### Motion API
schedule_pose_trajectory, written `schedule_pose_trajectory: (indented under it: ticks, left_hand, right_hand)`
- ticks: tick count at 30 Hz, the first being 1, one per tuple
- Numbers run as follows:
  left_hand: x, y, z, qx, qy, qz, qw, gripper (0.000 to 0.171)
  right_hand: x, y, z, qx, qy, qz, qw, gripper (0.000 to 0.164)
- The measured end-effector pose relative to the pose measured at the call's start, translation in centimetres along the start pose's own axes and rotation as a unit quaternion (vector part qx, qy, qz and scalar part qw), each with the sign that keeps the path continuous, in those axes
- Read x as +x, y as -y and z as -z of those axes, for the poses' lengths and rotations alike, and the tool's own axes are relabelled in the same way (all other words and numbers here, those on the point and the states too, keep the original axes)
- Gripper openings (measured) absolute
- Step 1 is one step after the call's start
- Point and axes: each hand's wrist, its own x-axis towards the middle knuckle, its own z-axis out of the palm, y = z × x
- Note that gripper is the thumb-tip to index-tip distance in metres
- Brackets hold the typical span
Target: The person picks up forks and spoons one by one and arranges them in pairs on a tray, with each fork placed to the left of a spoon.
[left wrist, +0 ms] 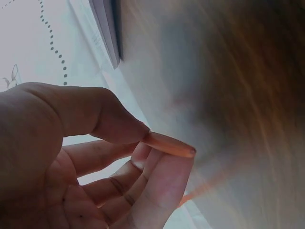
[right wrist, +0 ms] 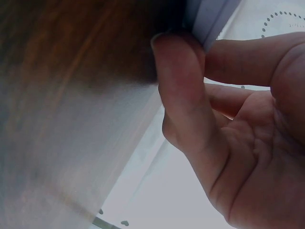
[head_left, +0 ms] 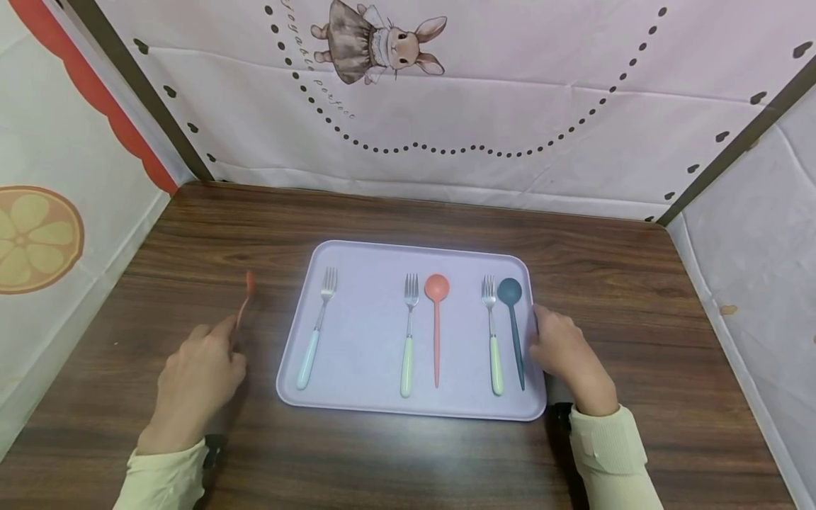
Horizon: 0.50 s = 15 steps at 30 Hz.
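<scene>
My left hand is left of the pale lavender tray, apart from it. Its thumb and fingers pinch an orange spoon, seen edge-on, far end pointing away from me; the left wrist view shows the orange handle between thumb and fingertip. At the tray's right side, my right hand grips the rim between thumb and fingers. On the tray lie a fork with a pale blue handle, two green-handled forks, a coral spoon and a dark teal spoon.
The tray lies on a dark wood-grain table. Behind the table hangs a white cloth with a rabbit print. More cloth closes off the left side and the right side.
</scene>
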Motion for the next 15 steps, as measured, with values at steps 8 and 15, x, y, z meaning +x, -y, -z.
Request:
schedule_pose_trajectory:
  ticks: [8,15]
  left_hand:
    - [0.06,-0.30,0.15,-0.006,0.003,-0.009,0.9999,0.047]
    - [0.20,-0.49,0.09,-0.008,-0.003,-0.020,0.9998,0.038]
  right_hand:
    - [-0.02,0.06,0.06,0.001,-0.004,0.001,1.000,0.054]
    - [-0.08,0.04,0.11,0.002,-0.006,0.002,1.000,0.054]
